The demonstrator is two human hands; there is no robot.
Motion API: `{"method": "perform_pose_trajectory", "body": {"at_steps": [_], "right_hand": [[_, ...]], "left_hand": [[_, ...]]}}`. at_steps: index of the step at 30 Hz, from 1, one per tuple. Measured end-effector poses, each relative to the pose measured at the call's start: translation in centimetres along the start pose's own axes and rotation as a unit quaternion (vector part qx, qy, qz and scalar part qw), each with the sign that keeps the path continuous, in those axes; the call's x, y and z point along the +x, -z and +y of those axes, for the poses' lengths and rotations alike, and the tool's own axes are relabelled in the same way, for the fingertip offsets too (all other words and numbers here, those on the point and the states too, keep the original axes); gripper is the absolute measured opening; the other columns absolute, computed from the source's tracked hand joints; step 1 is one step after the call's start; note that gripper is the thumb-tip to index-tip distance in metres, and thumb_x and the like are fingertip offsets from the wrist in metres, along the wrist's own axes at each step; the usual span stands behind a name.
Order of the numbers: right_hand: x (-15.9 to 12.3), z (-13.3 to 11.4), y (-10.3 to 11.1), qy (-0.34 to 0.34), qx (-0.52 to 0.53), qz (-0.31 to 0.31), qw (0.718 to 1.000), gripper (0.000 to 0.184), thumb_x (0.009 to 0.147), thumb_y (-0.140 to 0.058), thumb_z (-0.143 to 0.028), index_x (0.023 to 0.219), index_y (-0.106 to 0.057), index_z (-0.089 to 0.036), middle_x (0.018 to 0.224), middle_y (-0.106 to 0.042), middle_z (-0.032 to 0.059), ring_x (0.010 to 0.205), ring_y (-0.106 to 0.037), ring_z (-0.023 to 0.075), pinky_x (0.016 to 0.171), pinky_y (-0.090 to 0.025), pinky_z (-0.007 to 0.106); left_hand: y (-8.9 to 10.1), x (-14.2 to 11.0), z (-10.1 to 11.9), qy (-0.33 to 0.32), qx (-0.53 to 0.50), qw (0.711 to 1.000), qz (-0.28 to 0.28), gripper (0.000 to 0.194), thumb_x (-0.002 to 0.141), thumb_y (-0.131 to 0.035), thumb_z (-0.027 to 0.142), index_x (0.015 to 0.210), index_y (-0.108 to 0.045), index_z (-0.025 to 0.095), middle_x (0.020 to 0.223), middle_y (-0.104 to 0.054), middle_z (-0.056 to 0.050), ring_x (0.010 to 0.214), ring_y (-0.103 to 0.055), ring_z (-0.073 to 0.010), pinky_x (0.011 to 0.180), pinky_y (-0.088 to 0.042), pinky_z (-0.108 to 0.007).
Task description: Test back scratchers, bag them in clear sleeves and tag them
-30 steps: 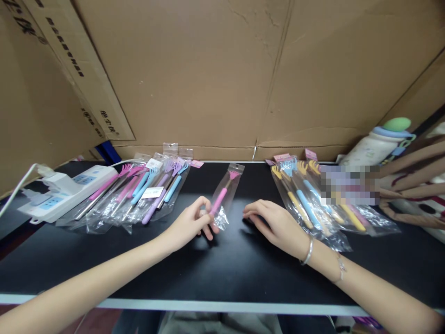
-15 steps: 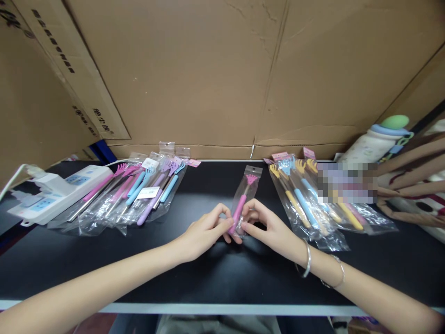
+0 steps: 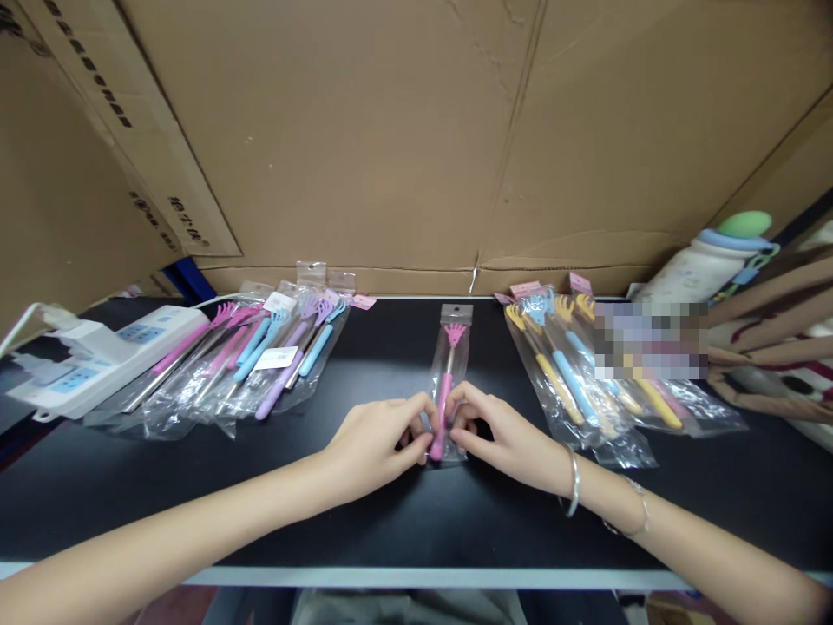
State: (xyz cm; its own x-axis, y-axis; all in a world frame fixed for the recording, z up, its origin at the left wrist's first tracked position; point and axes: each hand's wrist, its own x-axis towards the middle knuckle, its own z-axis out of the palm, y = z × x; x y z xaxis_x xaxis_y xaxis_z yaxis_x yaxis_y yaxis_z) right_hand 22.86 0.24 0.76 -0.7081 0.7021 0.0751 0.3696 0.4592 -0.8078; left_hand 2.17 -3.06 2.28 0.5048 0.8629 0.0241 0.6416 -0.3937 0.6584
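A pink back scratcher [image 3: 446,391] with a metal shaft lies in a clear plastic bag [image 3: 459,347] at the middle of the black table. Its claw end points away from me, and its handle lies between my two hands. My left hand [image 3: 390,434] pinches the bag's left edge near the handle's lower end. On the other side, my right hand [image 3: 495,427] pinches the bag's right edge, thumb and fingers curled together. Two bracelets [image 3: 573,482] circle my right wrist and forearm.
Bagged pink, blue and purple back scratchers [image 3: 279,351] lie to the left, beside a white power strip [image 3: 123,356]. To the right are bagged yellow and blue ones [image 3: 566,373], with a white bottle [image 3: 683,278] behind. Cardboard [image 3: 364,130] walls the back of the table [image 3: 364,529].
The bagged back scratcher has straightened from a slant to nearly upright in view and now lies flatter and slightly nearer me. Both hands have shifted to grip its bag at the sides.
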Motion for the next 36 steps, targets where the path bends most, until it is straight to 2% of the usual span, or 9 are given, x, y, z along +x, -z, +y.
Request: {"method": "perform_pose_trajectory", "body": {"at_steps": [4, 8, 13, 15, 19, 22, 26, 32, 36], "right_hand": [[-0.2, -0.4, 0.2, 0.013, -0.109, 0.006, 0.994, 0.011, 0.087, -0.048, -0.015, 0.095, -0.046, -0.021, 0.073, -0.058, -0.0046, 0.065, -0.053, 0.0107, 0.068, -0.036, 0.025], [-0.4, -1.0, 0.4, -0.003, -0.242, 0.017, 0.970, 0.005, 0.087, -0.051, -0.020, 0.091, -0.050, -0.020, 0.070, -0.056, -0.0039, 0.065, -0.050, 0.0124, 0.068, -0.031, 0.028], [-0.4, -1.3, 0.6, -0.006, -0.337, 0.007, 0.941, 0.008, 0.089, -0.051, -0.026, 0.093, -0.055, -0.020, 0.067, -0.052, -0.0025, 0.061, -0.046, 0.0135, 0.065, -0.029, 0.028], [-0.3, -1.2, 0.6, 0.009, -0.352, 0.008, 0.936, 0.008, 0.089, -0.051, -0.027, 0.091, -0.056, -0.020, 0.070, -0.054, -0.0010, 0.064, -0.047, 0.0142, 0.065, -0.029, 0.028], [-0.2, -1.0, 0.6, 0.064, -0.367, 0.026, 0.928, 0.004, 0.086, -0.055, -0.022, 0.088, -0.057, -0.020, 0.089, -0.060, 0.0033, 0.083, -0.050, 0.0174, 0.069, -0.033, 0.029], [-0.1, -0.8, 0.7, 0.102, -0.377, 0.031, 0.920, 0.002, 0.086, -0.056, -0.019, 0.085, -0.057, -0.020, 0.092, -0.061, 0.0030, 0.090, -0.049, 0.0183, 0.074, -0.035, 0.030], [-0.1, -0.8, 0.9, 0.142, -0.383, 0.019, 0.913, 0.009, 0.090, -0.052, -0.021, 0.085, -0.060, -0.021, 0.089, -0.063, 0.0022, 0.091, -0.050, 0.0178, 0.079, -0.035, 0.032], [-0.8, -1.5, 1.6, 0.172, -0.355, -0.029, 0.918, 0.023, 0.095, -0.042, -0.024, 0.096, -0.066, -0.023, 0.094, -0.066, 0.0029, 0.098, -0.051, 0.0184, 0.086, -0.037, 0.035], [-1.2, -2.3, 1.9, 0.178, -0.320, -0.065, 0.928, 0.020, 0.092, -0.047, -0.025, 0.093, -0.067, -0.023, 0.095, -0.065, 0.0040, 0.099, -0.051, 0.0186, 0.088, -0.039, 0.036]], "left_hand": [[-0.5, -0.3, 0.1, -0.004, 0.027, 1.000, -0.010, 0.011, 0.083, -0.050, 0.019, 0.091, -0.053, 0.028, 0.069, -0.065, 0.012, 0.063, -0.060, -0.0093, 0.059, -0.035, -0.018], [-0.6, -0.1, 0.0, -0.024, 0.095, 0.995, 0.002, 0.014, 0.085, -0.050, 0.021, 0.096, -0.054, 0.029, 0.069, -0.061, 0.009, 0.061, -0.058, -0.0110, 0.057, -0.032, -0.020], [-0.6, 0.4, -0.7, -0.091, 0.232, 0.967, 0.049, 0.012, 0.089, -0.045, 0.025, 0.096, -0.054, 0.025, 0.076, -0.061, 0.002, 0.069, -0.056, -0.0155, 0.058, -0.032, -0.024], [-0.6, 0.5, -1.0, -0.126, 0.272, 0.950, 0.082, 0.010, 0.088, -0.047, 0.027, 0.093, -0.055, 0.023, 0.082, -0.061, -0.001, 0.077, -0.054, -0.0176, 0.061, -0.033, -0.026], [-0.7, 0.6, -1.5, -0.172, 0.298, 0.931, 0.125, 0.009, 0.087, -0.051, 0.029, 0.090, -0.056, 0.021, 0.097, -0.060, -0.003, 0.090, -0.052, -0.0192, 0.075, -0.037, -0.031], [-0.7, 0.7, -1.7, -0.183, 0.295, 0.930, 0.122, 0.009, 0.088, -0.051, 0.028, 0.089, -0.057, 0.022, 0.090, -0.061, -0.001, 0.087, -0.053, -0.0179, 0.079, -0.036, -0.032], [-0.5, 0.7, -2.0, -0.203, 0.283, 0.930, 0.117, 0.013, 0.091, -0.049, 0.027, 0.086, -0.059, 0.023, 0.082, -0.063, 0.001, 0.084, -0.056, -0.0161, 0.079, -0.038, -0.030], [0.0, -0.1, -2.6, -0.263, 0.256, 0.925, 0.099, 0.016, 0.092, -0.048, 0.026, 0.093, -0.063, 0.024, 0.095, -0.068, 0.000, 0.095, -0.059, -0.0164, 0.084, -0.041, -0.029], [0.3, -1.0, -2.7, -0.276, 0.226, 0.931, 0.072, 0.014, 0.090, -0.051, 0.024, 0.093, -0.064, 0.026, 0.099, -0.068, 0.002, 0.101, -0.057, -0.0161, 0.088, -0.041, -0.029]]}}
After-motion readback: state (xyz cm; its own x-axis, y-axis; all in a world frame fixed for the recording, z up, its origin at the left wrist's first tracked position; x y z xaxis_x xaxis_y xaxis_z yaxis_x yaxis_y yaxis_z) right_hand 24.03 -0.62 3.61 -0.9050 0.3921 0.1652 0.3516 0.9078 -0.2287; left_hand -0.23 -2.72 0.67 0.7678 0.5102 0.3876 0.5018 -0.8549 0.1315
